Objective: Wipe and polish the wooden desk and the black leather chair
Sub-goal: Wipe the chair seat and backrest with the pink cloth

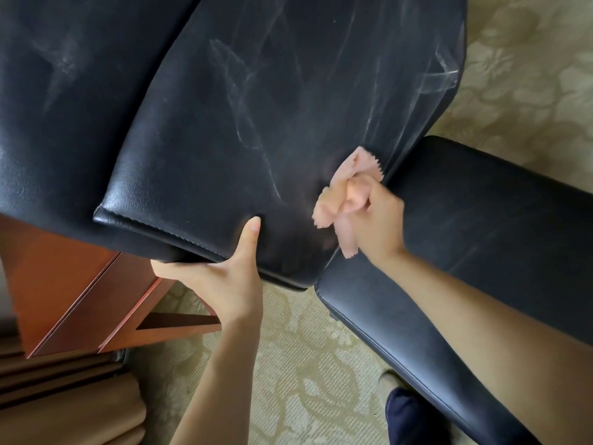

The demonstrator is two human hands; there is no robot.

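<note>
On chair (pixel 224 123); right hand (pixel 380 221) holds cloth (pixel 332 205); left hand (pixel 226 279) seemingly grips edge

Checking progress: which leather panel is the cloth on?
The streaked centre panel, gripped below by the left hand; the right hand holds the cloth at its right edge, beside the armrest.

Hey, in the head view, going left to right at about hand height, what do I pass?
Desk → left hand → cloth → right hand → armrest.

Black leather chair (pixel 224 123) with whitish streaks; pink cloth (pixel 340 200); reddish-brown desk (pixel 64 284); beige floral carpet (pixel 305 364)
</note>
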